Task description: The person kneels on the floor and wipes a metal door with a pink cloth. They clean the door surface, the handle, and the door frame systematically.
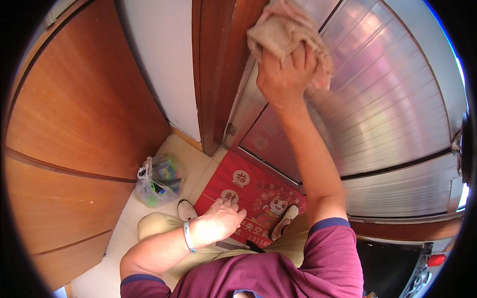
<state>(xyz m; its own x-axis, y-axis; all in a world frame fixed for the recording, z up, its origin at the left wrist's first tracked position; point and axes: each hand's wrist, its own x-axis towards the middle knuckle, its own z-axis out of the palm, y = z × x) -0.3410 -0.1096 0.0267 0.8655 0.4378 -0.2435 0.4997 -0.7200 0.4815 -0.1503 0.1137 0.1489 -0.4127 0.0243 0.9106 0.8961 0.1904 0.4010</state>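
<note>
My right hand grips a bunched beige and pink cloth at the upper part of a metallic ribbed door, near its hinge side and the brown wooden door frame. Whether the cloth presses on the door or the frame edge I cannot tell. My left hand, with a silver bangle on the wrist, hangs in front of my body above the red doormat. Its fingers are loosely bent and slightly apart, with nothing held.
A knotted clear plastic bag with green and blue items stands on the tiled floor beside a brown wooden cabinet or door at the left. My feet are on or beside the mat. A door handle juts out at the far right.
</note>
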